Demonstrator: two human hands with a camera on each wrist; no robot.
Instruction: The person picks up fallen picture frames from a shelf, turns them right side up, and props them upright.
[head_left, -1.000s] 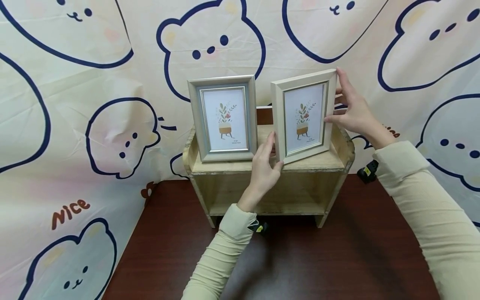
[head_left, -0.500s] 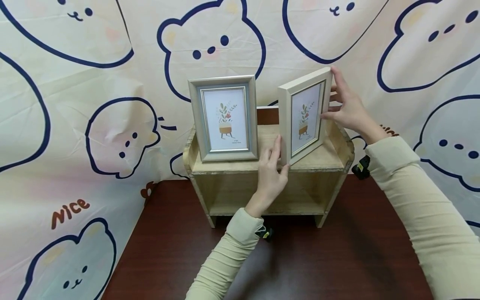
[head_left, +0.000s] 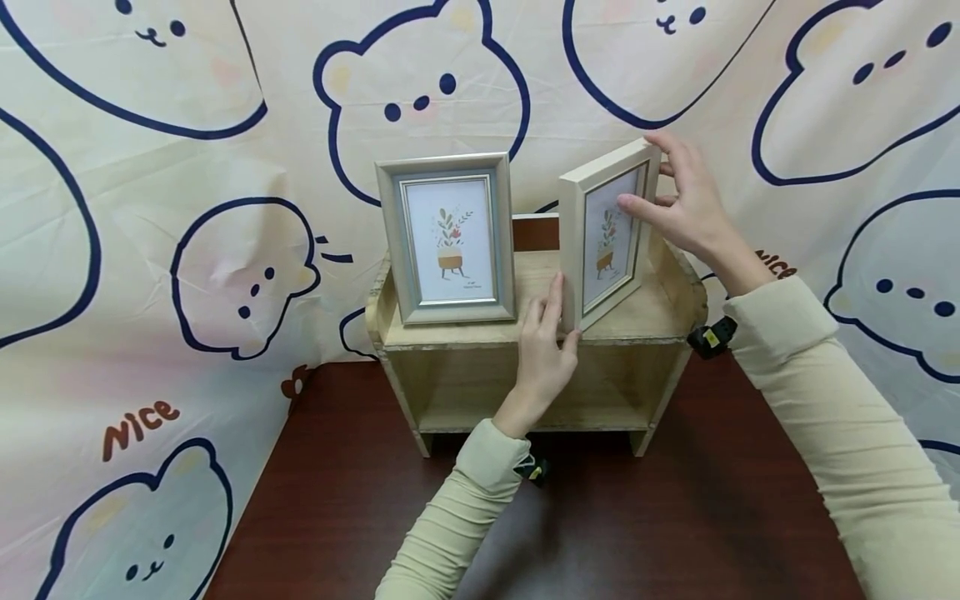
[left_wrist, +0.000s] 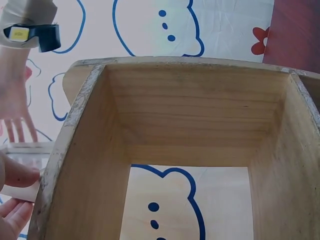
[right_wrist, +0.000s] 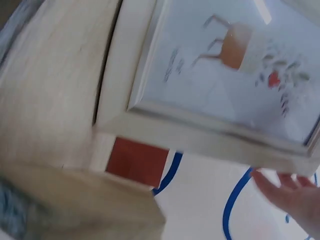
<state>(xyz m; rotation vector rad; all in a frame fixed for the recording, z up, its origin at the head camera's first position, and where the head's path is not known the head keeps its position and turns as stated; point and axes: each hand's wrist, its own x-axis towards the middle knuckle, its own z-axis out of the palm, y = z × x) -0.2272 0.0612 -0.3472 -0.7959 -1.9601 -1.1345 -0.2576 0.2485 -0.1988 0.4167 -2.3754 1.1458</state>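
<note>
A cream picture frame [head_left: 572, 250] with a potted-plant print stands on the wooden shelf unit [head_left: 600, 340], turned to face partly left. My left hand [head_left: 542, 354] pinches its lower left corner; in the left wrist view the thumb [left_wrist: 20, 175] and fingers hold its edge. At the upper right corner is my right hand [head_left: 690, 200], fingers extended along the edge and thumb overlapping the glass. In the right wrist view its fingertips lie right at the frame's border. A second picture frame [head_left: 386, 242], silver with a blue-grey inner border, stands to the left.
The unit's raised right side wall [head_left: 686, 292] rises close to the cream frame. Below the top is a lower shelf [head_left: 480, 408]. The unit stands on a dark red-brown table [head_left: 337, 500], before a cartoon-printed cloth [head_left: 247, 167].
The cream frame has swung to face more left, its left edge shifting right. My left hand followed it. My right hand moved left, and its thumb has shifted from the frame's edge over the glass.
</note>
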